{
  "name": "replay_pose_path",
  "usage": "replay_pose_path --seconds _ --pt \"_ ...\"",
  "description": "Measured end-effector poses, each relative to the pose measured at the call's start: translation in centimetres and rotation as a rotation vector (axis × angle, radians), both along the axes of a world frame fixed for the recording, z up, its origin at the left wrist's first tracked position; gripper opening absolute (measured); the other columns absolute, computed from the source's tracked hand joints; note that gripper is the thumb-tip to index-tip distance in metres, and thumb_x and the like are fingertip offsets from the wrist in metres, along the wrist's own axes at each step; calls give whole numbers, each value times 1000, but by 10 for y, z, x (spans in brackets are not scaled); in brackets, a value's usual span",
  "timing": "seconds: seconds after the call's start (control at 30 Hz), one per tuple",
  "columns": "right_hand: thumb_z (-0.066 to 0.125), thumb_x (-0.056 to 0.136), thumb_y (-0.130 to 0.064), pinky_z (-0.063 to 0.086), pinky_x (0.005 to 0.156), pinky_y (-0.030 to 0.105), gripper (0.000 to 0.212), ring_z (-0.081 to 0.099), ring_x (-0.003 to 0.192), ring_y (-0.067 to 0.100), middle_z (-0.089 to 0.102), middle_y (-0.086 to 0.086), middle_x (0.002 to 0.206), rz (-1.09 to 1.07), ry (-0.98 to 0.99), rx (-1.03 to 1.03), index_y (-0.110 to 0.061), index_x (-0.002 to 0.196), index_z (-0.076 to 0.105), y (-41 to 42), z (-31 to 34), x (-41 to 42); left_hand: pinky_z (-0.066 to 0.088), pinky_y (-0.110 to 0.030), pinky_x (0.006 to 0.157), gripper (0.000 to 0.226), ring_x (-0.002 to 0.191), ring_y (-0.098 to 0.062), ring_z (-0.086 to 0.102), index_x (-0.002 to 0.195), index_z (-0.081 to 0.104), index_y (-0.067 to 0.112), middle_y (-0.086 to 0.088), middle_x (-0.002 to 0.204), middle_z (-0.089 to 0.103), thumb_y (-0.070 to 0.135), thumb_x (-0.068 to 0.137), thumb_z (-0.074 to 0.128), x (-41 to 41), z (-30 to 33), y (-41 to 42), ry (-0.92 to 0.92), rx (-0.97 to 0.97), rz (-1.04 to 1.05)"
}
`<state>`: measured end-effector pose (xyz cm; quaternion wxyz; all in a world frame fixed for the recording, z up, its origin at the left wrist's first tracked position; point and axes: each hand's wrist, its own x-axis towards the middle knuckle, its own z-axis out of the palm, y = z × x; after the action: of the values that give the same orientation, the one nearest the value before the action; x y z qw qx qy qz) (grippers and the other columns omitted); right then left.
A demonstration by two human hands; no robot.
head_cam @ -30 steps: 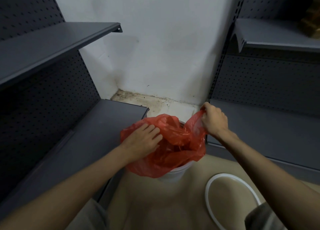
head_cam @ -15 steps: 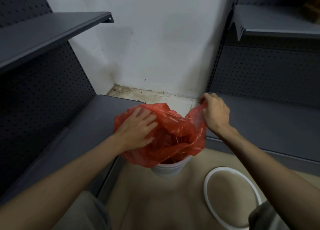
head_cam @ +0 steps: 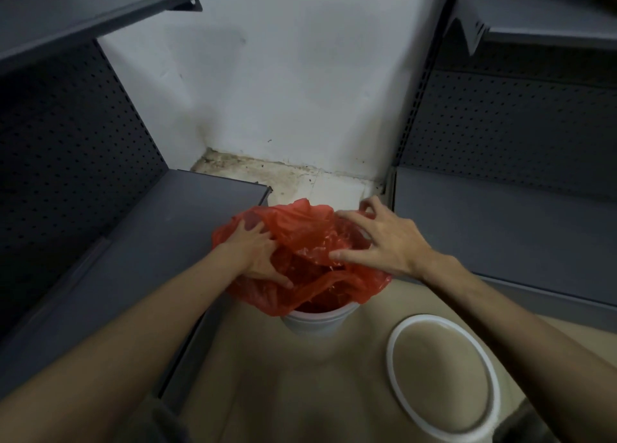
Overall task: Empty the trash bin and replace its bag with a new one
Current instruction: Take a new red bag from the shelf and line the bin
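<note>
Left hand (head_cam: 257, 259) presses bag (head_cam: 300, 232) flat, right hand (head_cam: 384, 242) spread, gripping nothing; thin film may tear on bin (head_cam: 314, 322) rim

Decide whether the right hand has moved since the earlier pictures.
Yes. The right hand has let go of the bag's far edge and come nearer, spreading over the red bag in the white bin.

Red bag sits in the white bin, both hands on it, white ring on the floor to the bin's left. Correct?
Not quite. In the head view the white ring lies on the floor to the right of the white bin, not the left. The red bag is in the bin, with the left hand and right hand on it.
</note>
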<state>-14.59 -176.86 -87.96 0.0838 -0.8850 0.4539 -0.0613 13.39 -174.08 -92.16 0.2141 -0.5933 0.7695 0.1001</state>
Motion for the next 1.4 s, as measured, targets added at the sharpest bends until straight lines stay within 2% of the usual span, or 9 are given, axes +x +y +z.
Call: replay_pose_path --seconds 0.17,0.3,0.5,0.73,0.87,1.0,1.13,1.27,1.4 --pt "34 65 -91 43 88 39 90 48 112 21 47 -2 138 150 165 -16 -38 138 44 0 -23 8 -8 -62 115 118 151 -28 2 156 4 35 3 165 10 100 60 26 -4 -9 -3 -47 -43 -118" --pt "48 69 -71 34 88 36 72 47 108 20 64 -7 124 139 257 17 -34 131 55 -4 -37 10 -12 -55 115 112 149 -25 12 155 23 25 3 160 29 95 67 15 -13 -24 0 -110 -81 -198" --pt "46 78 -64 31 89 35 54 46 104 20 71 -4 106 148 345 30 -31 117 65 -11 -53 29 -17 -55 115 102 151 -28 6 156 19 26 0 163 21 90 76 18 -23 -42 4 -196 46 -165" --pt "51 79 -59 29 102 35 59 46 114 24 68 3 116 117 529 108 -25 126 62 -15 -76 37 -21 -57 113 98 152 -29 -2 157 14 23 -2 165 9 85 82 21 -27 -50 -1 -318 36 -194" --pt "55 73 -67 31 100 36 67 46 117 24 64 0 121 94 416 142 -26 127 60 -20 -65 28 -4 -58 117 97 148 -26 20 154 29 27 1 160 30 87 77 28 -22 -41 0 -32 -60 -127" --pt "53 69 -73 36 91 39 73 52 112 26 61 1 122 -2 247 155 -26 124 59 -27 -49 11 30 -52 108 57 118 -22 56 118 60 27 4 126 65 66 84 36 -11 -23 2 190 -278 -68" --pt "46 80 -75 43 86 39 67 59 100 28 59 3 114 -143 64 160 -25 124 60 -36 -40 1 37 -44 99 35 111 -22 59 113 55 25 3 120 63 44 86 45 -2 -10 0 360 -437 50" --pt "58 83 -52 35 77 33 47 46 81 21 52 6 110 -222 106 93 -17 115 57 -46 -40 -1 40 -38 93 46 108 -22 54 129 50 19 -3 121 56 31 86 57 2 -12 -7 460 -553 111" --pt "61 79 -44 36 74 34 52 50 84 26 48 9 113 -268 159 118 -13 119 50 -52 -44 3 41 -40 95 60 115 -25 48 139 43 18 -6 132 48 36 85 62 4 -21 -12 445 -590 131"
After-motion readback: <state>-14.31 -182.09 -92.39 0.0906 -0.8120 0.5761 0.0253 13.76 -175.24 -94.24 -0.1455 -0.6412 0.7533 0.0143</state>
